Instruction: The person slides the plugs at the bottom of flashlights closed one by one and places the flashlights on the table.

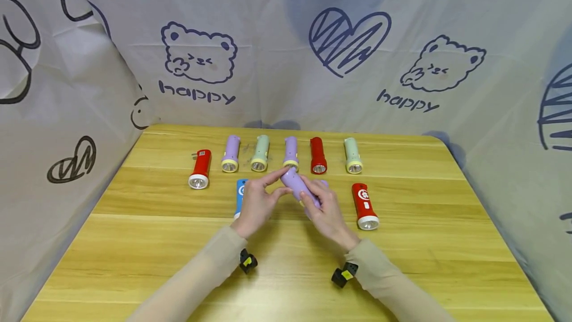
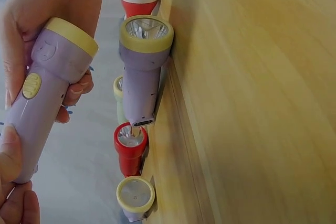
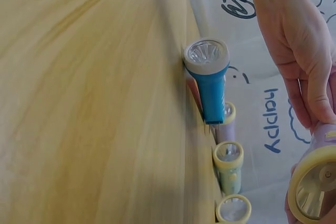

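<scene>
A purple flashlight (image 1: 294,183) with a yellow head is held above the middle of the table. My right hand (image 1: 328,212) grips its body near the head; in the left wrist view, the yellow switch on its side (image 2: 31,85) shows. The left hand (image 1: 258,203) pinches its tail end between thumb and fingers. Partly hidden behind the right hand, a second purple flashlight (image 2: 142,77) lies on the table. Beside the left hand is a blue flashlight (image 1: 240,195) with a white head, partly covered by that hand.
A back row holds purple (image 1: 231,153), green (image 1: 260,153), purple (image 1: 291,149), red (image 1: 318,154) and green (image 1: 352,154) flashlights. White-headed red flashlights lie at left (image 1: 201,168) and right (image 1: 365,205). A printed cloth (image 1: 277,88) hangs behind the wooden table (image 1: 178,242).
</scene>
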Available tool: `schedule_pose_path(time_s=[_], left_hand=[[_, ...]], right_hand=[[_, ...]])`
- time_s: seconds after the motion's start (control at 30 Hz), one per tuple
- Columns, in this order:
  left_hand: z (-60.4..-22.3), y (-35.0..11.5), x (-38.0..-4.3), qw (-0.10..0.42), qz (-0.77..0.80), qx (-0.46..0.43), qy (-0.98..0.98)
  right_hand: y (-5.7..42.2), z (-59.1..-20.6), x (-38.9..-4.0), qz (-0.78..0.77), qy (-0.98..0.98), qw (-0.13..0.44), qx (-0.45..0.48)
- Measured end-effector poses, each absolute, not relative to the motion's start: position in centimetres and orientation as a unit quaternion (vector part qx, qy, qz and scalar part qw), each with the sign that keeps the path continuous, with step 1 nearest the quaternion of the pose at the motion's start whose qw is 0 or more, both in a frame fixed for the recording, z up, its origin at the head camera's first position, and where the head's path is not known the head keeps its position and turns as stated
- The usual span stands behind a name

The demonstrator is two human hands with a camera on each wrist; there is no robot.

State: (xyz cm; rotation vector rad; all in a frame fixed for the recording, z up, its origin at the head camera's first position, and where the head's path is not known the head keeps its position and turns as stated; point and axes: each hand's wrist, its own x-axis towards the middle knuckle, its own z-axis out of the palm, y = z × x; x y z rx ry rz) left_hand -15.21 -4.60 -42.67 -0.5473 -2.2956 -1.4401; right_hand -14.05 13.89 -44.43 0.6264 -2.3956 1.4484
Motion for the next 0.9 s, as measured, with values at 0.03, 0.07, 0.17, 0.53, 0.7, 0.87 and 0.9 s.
schedule_pose_path(time_s=[0.03,0.07,0.17,0.53,0.7,0.87,0.9], left_hand=[[-42.7,-4.6,-15.2,0.189,-0.513,-0.192,-0.815],[-42.7,-4.6,-15.3,0.192,-0.513,-0.191,-0.815],[-42.8,-4.7,-15.4,0.201,-0.515,-0.187,-0.812],[-42.5,-4.9,-15.7,0.244,-0.506,-0.164,-0.811],[-42.5,-5.1,-15.8,0.239,-0.516,-0.162,-0.806],[-42.6,-5.3,-15.9,0.237,-0.528,-0.171,-0.797],[-42.6,-5.3,-15.9,0.236,-0.531,-0.174,-0.795]], right_hand=[[13.8,-44.5,-14.0,0.502,-0.827,0.135,0.214],[13.8,-44.4,-14.0,0.505,-0.827,0.133,0.210],[13.6,-44.4,-13.9,0.510,-0.826,0.130,0.201],[12.9,-44.1,-13.6,0.528,-0.823,0.125,0.168],[12.7,-44.1,-13.4,0.535,-0.822,0.116,0.157],[12.6,-44.2,-13.4,0.531,-0.824,0.117,0.158],[12.6,-44.2,-13.4,0.530,-0.825,0.117,0.158]])
